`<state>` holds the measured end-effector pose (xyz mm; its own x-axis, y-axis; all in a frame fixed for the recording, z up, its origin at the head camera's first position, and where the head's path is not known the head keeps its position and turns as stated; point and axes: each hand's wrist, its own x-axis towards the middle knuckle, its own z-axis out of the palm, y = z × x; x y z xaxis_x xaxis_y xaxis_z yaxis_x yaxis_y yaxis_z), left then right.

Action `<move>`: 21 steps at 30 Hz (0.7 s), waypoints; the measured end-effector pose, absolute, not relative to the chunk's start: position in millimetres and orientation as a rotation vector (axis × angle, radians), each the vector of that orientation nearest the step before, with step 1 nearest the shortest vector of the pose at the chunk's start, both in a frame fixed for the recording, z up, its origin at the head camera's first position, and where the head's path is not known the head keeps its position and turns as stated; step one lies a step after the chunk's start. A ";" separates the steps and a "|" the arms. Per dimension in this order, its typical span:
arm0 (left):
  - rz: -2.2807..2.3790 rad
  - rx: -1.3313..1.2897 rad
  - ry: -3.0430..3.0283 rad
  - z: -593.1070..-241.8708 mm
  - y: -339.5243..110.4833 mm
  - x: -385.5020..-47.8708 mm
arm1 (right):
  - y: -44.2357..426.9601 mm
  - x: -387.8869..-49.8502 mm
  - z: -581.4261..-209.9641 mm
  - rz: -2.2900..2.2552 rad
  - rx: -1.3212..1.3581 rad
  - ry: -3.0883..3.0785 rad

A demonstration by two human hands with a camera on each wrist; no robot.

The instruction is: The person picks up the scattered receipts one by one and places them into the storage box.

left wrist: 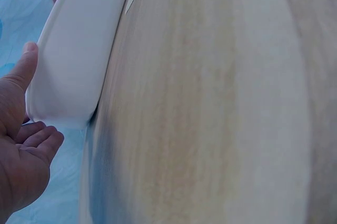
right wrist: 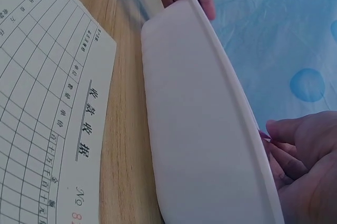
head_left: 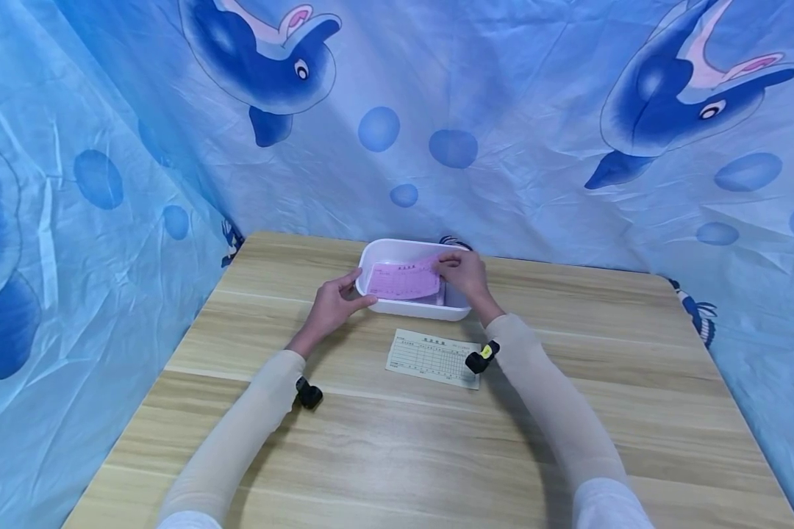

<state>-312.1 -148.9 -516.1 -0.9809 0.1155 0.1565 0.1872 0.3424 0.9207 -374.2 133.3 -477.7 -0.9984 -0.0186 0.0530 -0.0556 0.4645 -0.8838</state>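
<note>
A white plastic tub [head_left: 420, 310] stands toward the back of the table, with pink printed slips [head_left: 403, 281] inside it. My left hand [head_left: 334, 303] holds the tub's left end, its thumb at the front rim and its fingers around the corner. At the tub's right side, my right hand [head_left: 463, 273] pinches the right edge of a pink slip, which is lifted and slightly bent. In the right wrist view, the tub wall hides most of the slip below that hand [right wrist: 310, 166]. A pale printed receipt form [head_left: 433, 358] lies flat on the table in front of the tub.
The wood-grain table [head_left: 384, 455] extends to both sides and in front. A blue dolphin-print cloth [head_left: 397, 95] hangs behind and beside it. Tasselled cords [head_left: 698, 316] show at the table's edges. A small black camera is strapped on each wrist.
</note>
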 end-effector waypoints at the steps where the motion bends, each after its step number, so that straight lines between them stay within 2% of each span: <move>1: -1.743 -0.286 -2.520 -516.1 -149.0 -312.0 | 133.3 -374.3 -478.0 1.611 0.068 -2.659; 11: -1.723 -0.298 -2.523 -516.8 -148.1 -312.1 | 144.6 -371.8 -473.6 1.694 0.080 -2.620; 21: -1.716 -0.295 -2.516 -517.3 -149.7 -311.6 | 164.1 -352.7 -445.7 1.802 0.255 -2.503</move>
